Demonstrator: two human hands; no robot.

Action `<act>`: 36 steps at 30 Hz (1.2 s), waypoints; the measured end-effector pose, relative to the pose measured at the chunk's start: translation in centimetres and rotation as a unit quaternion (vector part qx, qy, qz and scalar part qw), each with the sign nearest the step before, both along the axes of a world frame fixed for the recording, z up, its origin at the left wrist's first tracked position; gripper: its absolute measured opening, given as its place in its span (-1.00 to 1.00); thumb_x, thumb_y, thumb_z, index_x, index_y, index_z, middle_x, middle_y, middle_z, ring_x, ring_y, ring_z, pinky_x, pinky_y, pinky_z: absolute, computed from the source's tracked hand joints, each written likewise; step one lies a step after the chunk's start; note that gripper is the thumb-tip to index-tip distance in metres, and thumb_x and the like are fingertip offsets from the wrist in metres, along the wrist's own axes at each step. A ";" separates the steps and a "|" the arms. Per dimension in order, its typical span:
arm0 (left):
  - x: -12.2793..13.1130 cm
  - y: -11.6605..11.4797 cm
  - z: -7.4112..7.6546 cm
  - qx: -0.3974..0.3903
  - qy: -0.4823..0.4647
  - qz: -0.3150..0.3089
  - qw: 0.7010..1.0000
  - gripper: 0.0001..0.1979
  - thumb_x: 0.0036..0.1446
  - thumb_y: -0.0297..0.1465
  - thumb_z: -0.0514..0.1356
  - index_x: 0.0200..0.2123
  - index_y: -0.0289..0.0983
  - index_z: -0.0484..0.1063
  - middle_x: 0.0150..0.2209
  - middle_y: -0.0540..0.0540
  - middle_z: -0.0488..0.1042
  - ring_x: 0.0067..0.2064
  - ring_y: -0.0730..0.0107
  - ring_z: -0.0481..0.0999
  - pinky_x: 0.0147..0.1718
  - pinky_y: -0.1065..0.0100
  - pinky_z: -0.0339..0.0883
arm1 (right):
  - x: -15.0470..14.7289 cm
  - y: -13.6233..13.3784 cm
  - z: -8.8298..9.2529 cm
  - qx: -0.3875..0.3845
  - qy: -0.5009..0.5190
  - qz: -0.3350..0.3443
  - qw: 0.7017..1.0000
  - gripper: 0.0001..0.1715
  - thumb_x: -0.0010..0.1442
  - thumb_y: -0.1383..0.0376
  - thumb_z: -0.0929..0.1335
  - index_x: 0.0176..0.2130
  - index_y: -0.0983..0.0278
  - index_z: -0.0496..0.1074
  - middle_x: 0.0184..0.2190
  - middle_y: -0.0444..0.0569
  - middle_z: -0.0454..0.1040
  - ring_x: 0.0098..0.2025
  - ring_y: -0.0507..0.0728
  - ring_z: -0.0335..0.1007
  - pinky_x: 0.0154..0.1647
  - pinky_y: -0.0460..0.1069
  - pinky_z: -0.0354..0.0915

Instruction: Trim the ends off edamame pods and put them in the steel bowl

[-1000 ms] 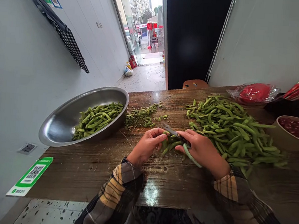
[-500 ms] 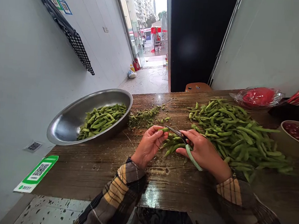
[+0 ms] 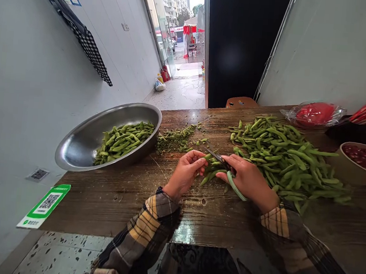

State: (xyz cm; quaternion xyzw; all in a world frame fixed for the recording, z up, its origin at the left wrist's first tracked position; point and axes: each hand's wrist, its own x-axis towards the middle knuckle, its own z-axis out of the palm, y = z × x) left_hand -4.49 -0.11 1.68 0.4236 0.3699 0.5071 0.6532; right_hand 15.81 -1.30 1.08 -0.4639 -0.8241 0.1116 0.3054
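Observation:
My left hand (image 3: 187, 171) pinches a green soybean pod (image 3: 208, 156) between thumb and fingers over the wooden table. In my right hand (image 3: 246, 180) is a pair of scissors (image 3: 232, 185) with pale green handles, its dark blades pointing left at the pod's tip. A few pods (image 3: 210, 175) lie on the table under the blades. Right of them spreads a large heap of pods (image 3: 282, 157). More pods (image 3: 124, 143) rest inside a wide steel basin (image 3: 77, 145) on the left. Small green trimmings (image 3: 176, 138) are scattered between basin and heap.
A bowl of dark red beans or nuts (image 3: 356, 169) stands at the right, near a red item in clear plastic (image 3: 318, 114). A green QR-code card (image 3: 45, 206) lies at the table's left edge. Beyond the wooden table (image 3: 127, 204) is an open doorway.
The pod in my left hand has turned to a different angle and meets the scissor blades. Both hands stay close together. The camera view has shifted slightly.

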 end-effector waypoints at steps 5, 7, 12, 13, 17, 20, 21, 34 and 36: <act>-0.1 0.3 0.2 -0.016 -0.014 0.042 0.999 -0.74 -0.09 -0.38 0.37 -0.35 -0.35 0.41 -0.54 0.06 0.38 -0.59 0.67 0.25 -0.64 0.58 0.07 | -0.1 -0.1 0.0 0.004 -0.028 0.006 1.000 -0.54 0.19 0.15 0.38 0.04 0.27 0.39 -0.09 0.09 0.50 -0.11 0.24 0.47 -0.14 0.08 0.37; -0.1 0.4 0.3 -0.029 -0.038 0.052 0.997 -0.75 -0.10 -0.40 0.37 -0.36 -0.35 0.40 -0.57 0.09 0.32 -0.59 0.68 0.20 -0.65 0.58 0.04 | -0.1 0.0 -0.1 -0.002 -0.028 0.007 1.000 -0.53 0.19 0.13 0.38 0.05 0.27 0.39 -0.10 0.08 0.51 -0.12 0.24 0.48 -0.14 0.08 0.38; -1.0 0.9 0.8 -0.033 -0.105 0.100 0.989 -0.84 -0.03 -0.42 0.29 -0.38 -0.29 0.34 -0.44 0.03 0.41 -0.44 0.55 0.39 -0.44 0.47 0.32 | 0.2 0.3 -0.3 0.024 -0.004 -0.048 0.999 -0.54 0.20 0.10 0.36 0.02 0.28 0.41 -0.09 0.12 0.52 -0.10 0.27 0.48 -0.11 0.11 0.38; -1.2 1.0 0.9 -0.036 -0.116 0.087 0.989 -0.85 -0.01 -0.42 0.26 -0.38 -0.29 0.32 -0.39 -0.01 0.43 -0.37 0.48 0.45 -0.37 0.40 0.37 | 0.2 0.4 -0.3 0.032 -0.001 -0.059 0.998 -0.53 0.20 0.09 0.35 0.03 0.30 0.41 -0.07 0.14 0.51 -0.09 0.29 0.48 -0.11 0.12 0.38; -1.4 1.4 0.4 -0.025 -0.037 0.030 0.999 -0.92 0.03 -0.40 0.17 -0.39 -0.27 0.31 -0.48 0.03 0.35 -0.48 0.49 0.37 -0.44 0.39 0.32 | 0.2 0.5 -0.5 0.037 -0.003 -0.061 0.997 -0.50 0.21 0.09 0.35 0.05 0.31 0.40 -0.05 0.15 0.50 -0.07 0.29 0.47 -0.09 0.13 0.38; -1.0 1.7 -0.7 0.068 0.221 0.061 0.971 -0.88 0.03 -0.41 0.20 -0.30 -0.27 0.45 -0.59 0.09 0.21 -0.58 0.55 0.16 -0.52 0.44 0.15 | 0.1 0.5 -0.7 0.034 -0.009 -0.055 0.998 -0.50 0.21 0.09 0.35 0.05 0.32 0.39 -0.05 0.13 0.51 -0.08 0.29 0.47 -0.09 0.13 0.38; -0.8 1.8 -1.1 0.115 0.307 0.068 0.942 -0.83 0.02 -0.43 0.21 -0.26 -0.27 0.49 -0.58 0.08 0.23 -0.55 0.52 0.18 -0.49 0.43 0.13 | 0.1 0.5 -0.7 0.034 -0.012 -0.055 0.998 -0.50 0.21 0.09 0.35 0.05 0.32 0.39 -0.06 0.14 0.50 -0.08 0.29 0.47 -0.09 0.13 0.38; -1.0 1.6 -0.3 0.138 0.316 0.072 0.936 -0.88 -0.03 -0.36 0.28 -0.43 -0.31 0.47 -0.49 0.00 0.38 -0.47 0.51 0.25 -0.47 0.46 0.11 | 0.2 0.4 -0.5 0.020 -0.012 -0.053 0.998 -0.51 0.20 0.08 0.35 0.06 0.24 0.39 -0.10 0.10 0.50 -0.13 0.27 0.48 -0.18 0.11 0.38; -1.0 1.3 -0.1 0.093 0.237 0.045 0.966 -0.79 -0.05 -0.32 0.31 -0.33 -0.32 0.49 -0.45 -0.01 0.42 -0.48 0.54 0.26 -0.48 0.48 0.11 | 0.1 0.3 -0.2 0.007 -0.006 -0.052 0.999 -0.48 0.17 0.07 0.37 0.06 0.23 0.39 -0.12 0.07 0.50 -0.18 0.24 0.49 -0.21 0.09 0.39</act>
